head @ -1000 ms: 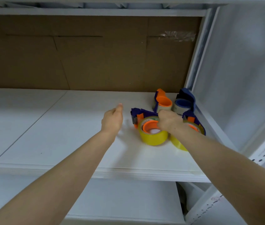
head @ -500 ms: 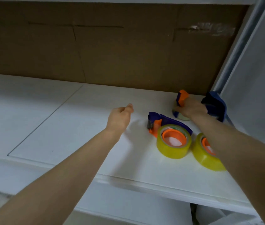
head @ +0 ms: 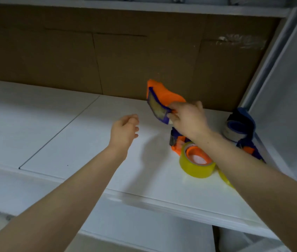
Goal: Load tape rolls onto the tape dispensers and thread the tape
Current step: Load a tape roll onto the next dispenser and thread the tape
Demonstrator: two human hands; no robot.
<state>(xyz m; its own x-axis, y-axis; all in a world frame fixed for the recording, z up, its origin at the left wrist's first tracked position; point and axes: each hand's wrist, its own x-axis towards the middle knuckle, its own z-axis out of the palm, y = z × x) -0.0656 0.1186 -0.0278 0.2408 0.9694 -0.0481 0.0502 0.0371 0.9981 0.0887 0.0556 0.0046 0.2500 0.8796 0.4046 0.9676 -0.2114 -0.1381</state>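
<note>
The right hand [head: 187,120] grips an orange-and-purple dispenser [head: 162,100], held clear of the shelf [head: 71,133] and close in front of the cardboard [head: 126,60] at the back; whether it carries a roll I cannot tell. The left hand [head: 124,131] hovers just left of it, fingers loosely curled, holding nothing. This looks like the pick-up step: a dispenser taken in hand for loading or threading. Next, I judge, it should come nearer and leftward so the left hand can steady it or find the tape end. Under the right wrist lies a second dispenser [head: 176,140], with a yellow roll [head: 196,164] that seems seated on its orange hub; another roll [head: 226,179] peeps from beneath the forearm. A blue dispenser [head: 238,128] sits far right, by the post [head: 264,70]. The right side is crowded and walled in; the left of the shelf offers open room, though the near rolls lie not far from the front edge.
</note>
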